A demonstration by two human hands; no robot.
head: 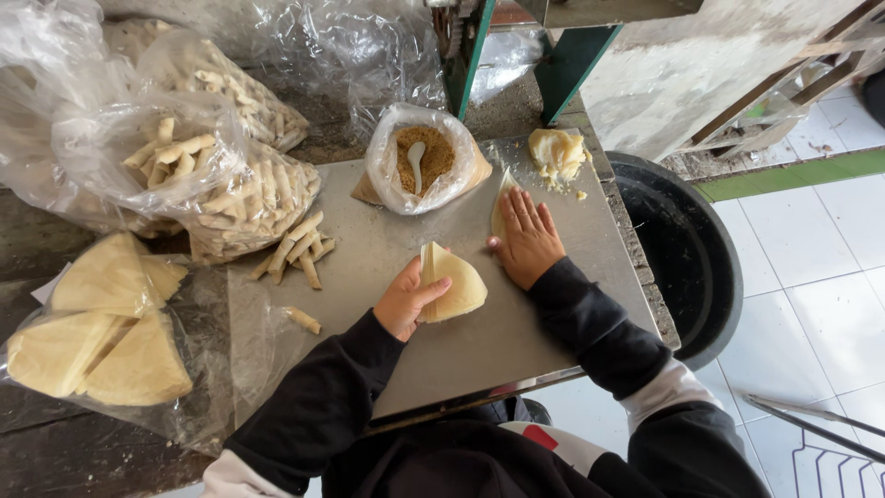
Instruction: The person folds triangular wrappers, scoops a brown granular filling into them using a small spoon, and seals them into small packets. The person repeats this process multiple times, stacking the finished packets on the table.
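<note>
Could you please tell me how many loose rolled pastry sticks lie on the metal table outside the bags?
About 7: six or so clustered beside the clear plastic bag of rolls at, some possibly overlapping, and one pale rolled stick alone near the left hand.

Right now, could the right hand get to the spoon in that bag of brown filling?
Probably yes. The right hand lies flat on a wrapper sheet, the open bag sits just beyond it, and nothing lies between it and the spoon.
</note>
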